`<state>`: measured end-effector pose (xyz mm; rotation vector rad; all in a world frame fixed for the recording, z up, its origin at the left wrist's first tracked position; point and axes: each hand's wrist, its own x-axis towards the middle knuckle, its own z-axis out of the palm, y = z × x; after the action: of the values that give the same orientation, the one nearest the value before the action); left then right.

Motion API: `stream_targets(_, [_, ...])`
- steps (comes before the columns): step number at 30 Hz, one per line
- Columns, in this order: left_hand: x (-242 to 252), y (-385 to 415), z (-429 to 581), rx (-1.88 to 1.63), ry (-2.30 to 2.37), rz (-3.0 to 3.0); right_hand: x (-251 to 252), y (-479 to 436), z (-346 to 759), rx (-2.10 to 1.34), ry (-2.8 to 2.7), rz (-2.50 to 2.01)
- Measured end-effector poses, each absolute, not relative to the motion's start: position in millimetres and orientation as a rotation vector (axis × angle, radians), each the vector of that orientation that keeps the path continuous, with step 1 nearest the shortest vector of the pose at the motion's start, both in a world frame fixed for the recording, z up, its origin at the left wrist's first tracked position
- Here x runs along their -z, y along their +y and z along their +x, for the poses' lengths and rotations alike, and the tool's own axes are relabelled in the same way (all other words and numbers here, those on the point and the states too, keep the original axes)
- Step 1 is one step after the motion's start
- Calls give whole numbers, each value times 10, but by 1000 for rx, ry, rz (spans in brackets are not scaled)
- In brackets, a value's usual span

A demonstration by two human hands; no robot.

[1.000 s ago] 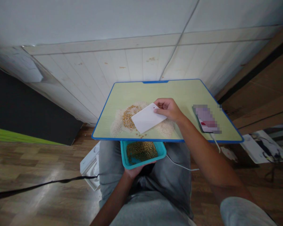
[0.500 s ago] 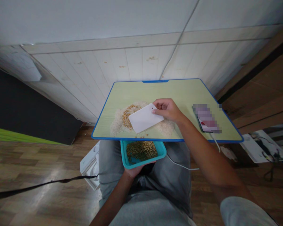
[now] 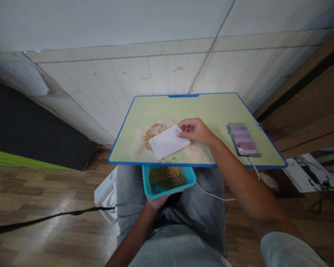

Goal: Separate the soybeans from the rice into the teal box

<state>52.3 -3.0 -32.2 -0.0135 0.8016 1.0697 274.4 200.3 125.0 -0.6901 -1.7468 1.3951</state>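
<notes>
While the right hand point(image 3: 196, 131) pinched the white card point(image 3: 167, 141) by its corner, the card had slid left and nearer to the front edge of the counter point(image 3: 211, 107) since a second before, covering more of the beans point(image 3: 151, 131) in the rice pile point(image 3: 137, 146). Below that edge the left hand point(image 3: 158, 202) gripped the teal tray point(image 3: 146, 185), already holding beans.

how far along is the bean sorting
Done: a layer of beans lies in the teal tray, held by the left hand below the table edge. In hand: the right hand holds a white card over the rice. Left: a bean cluster in it, plus strays near the edge.
</notes>
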Motion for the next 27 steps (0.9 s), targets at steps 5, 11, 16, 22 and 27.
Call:
stream_targets(5, [176,-44,557,-1101,812,-115,-1249,1986,2740,-1463,-1730,-681])
stream_targets(11, [133,-47,569,-1104,838,-107,-1257,1981,2745,-1504,-1709,-674])
stream_targets(16, [213,-52,554,-1086,847,-102,-1280,1991,2769,-1489,-1672,-675])
stream_targets(22, [236,-46,555,-1079,850,-108,-1284,1990,2781,-1479,-1685,-707])
stream_targets(27, [215,-39,555,-1096,819,-132,-1269,1996,2808,-1477,-1703,-689])
